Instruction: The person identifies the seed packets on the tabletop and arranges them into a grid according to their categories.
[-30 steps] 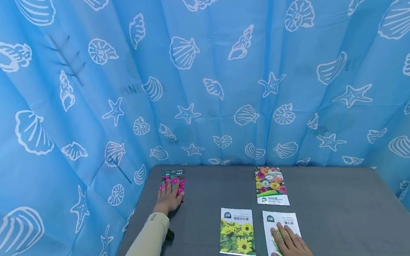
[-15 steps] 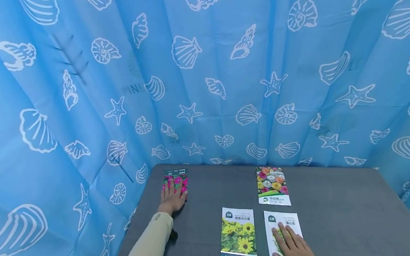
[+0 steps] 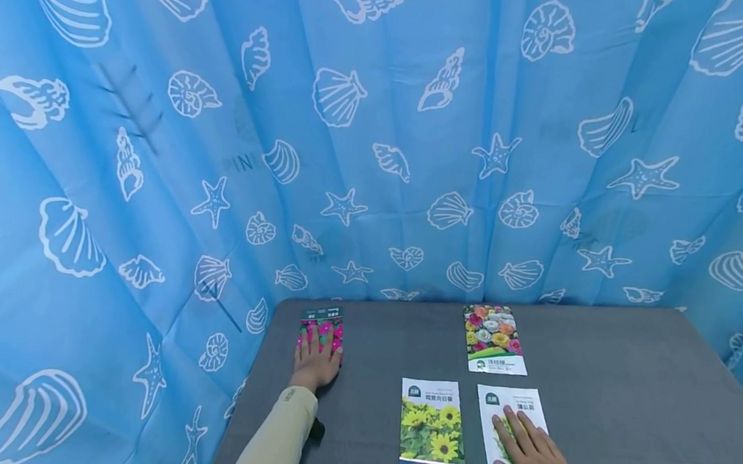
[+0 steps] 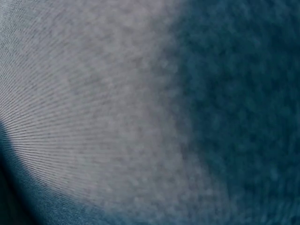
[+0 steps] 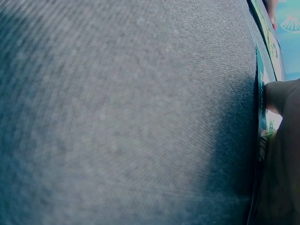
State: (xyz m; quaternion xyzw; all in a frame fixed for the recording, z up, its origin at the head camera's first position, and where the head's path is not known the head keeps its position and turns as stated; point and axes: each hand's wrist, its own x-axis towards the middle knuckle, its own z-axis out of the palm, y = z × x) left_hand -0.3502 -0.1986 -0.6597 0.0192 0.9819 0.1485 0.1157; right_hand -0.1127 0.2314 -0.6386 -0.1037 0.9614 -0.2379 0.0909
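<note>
In the head view my left hand (image 3: 316, 363) lies with straight, spread fingers on a seed packet with pink flowers (image 3: 324, 318) near the table's far left corner, covering its lower part. My right hand (image 3: 534, 456) rests with fingers extended over a white seed packet (image 3: 495, 412) at the front, hiding much of its picture. Beside that lies a sunflower seed packet (image 3: 435, 431), fully visible. A packet showing multicoloured blooms (image 3: 493, 338) is farther back. The right wrist view shows the thumb (image 5: 280, 96) against the packet's edge; the left wrist view holds only blurred cloth.
All the packets lie flat on a dark grey table (image 3: 395, 344). Behind and to the left hangs a blue curtain (image 3: 380, 130) with white shell and starfish prints. A small black object (image 3: 317, 429) shows by the left sleeve (image 3: 277, 434).
The head view has shifted slightly, so the scene sits a little farther right than a second ago. Both hands stay on the same packets, with no clear movement across the table.
</note>
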